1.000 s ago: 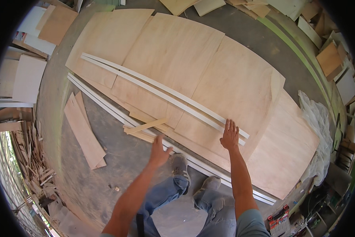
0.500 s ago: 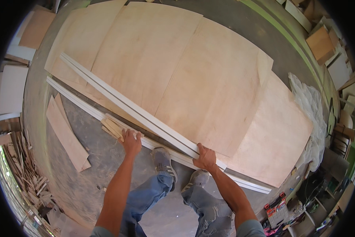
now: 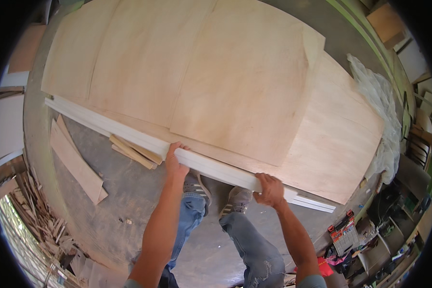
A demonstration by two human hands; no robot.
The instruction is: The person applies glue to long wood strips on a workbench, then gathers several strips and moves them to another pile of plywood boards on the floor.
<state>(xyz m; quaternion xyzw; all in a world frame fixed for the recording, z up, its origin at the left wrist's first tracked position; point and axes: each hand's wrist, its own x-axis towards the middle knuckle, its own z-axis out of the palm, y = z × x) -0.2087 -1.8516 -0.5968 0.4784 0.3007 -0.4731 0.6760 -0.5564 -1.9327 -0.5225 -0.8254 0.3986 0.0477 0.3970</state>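
Observation:
A long white strip [image 3: 216,168] runs slantwise along the near edge of large pale plywood sheets [image 3: 245,81]. My left hand [image 3: 176,161] is closed around it near its middle, thumb and fingers over the edges. Further right, my right hand [image 3: 271,189] grips the same strip. Beneath and beside it lies another white strip [image 3: 314,204], its right end sticking out past my right hand. Several short wood slats [image 3: 135,152] lie on the floor against the strips, left of my left hand.
Two thin plywood offcuts [image 3: 76,161] lie on the floor at left. Crumpled clear plastic sheeting [image 3: 382,125] borders the plywood at right. A tool case [image 3: 343,235] stands among clutter at lower right. Scrap wood [image 3: 38,221] is heaped at lower left. My shoes are just below the strip.
The strip lying across the plywood has swung down toward me, beside the other strip. My left hand has left the slats and now grips it; my right hand has moved slightly right.

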